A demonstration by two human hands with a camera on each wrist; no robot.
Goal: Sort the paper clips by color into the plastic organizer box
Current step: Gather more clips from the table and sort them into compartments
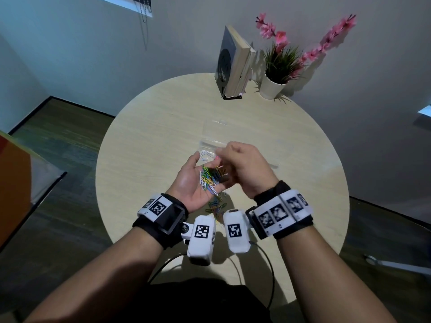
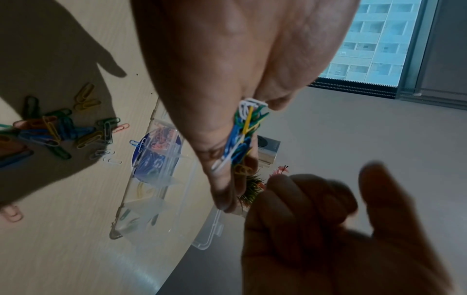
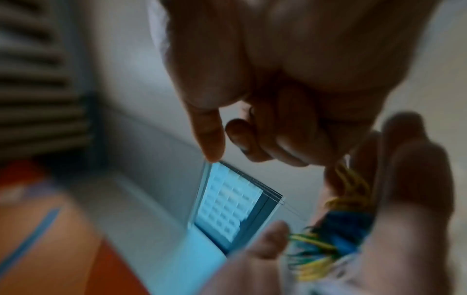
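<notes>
My left hand [image 1: 193, 180] is held palm up above the round table [image 1: 140, 141], cupping a bunch of mixed-colour paper clips [image 1: 211, 179]. My right hand [image 1: 245, 169] hovers right over that bunch with its fingers curled; I see no clip in them. In the left wrist view the bunch [image 2: 242, 135] sits in the left hand [image 2: 215, 79], with the right hand [image 2: 316, 219] close by. The clear organizer box [image 1: 211, 145] lies open just beyond both hands. Its compartments [image 2: 156, 171] hold pink, blue and yellow clips. The right wrist view is blurred.
A loose pile of coloured clips [image 2: 50, 131] lies on the table near my wrists, with a single pink clip [image 2: 12, 213] apart from it. Books in a stand [image 1: 233, 64] and a potted plant [image 1: 277, 73] stand at the far edge.
</notes>
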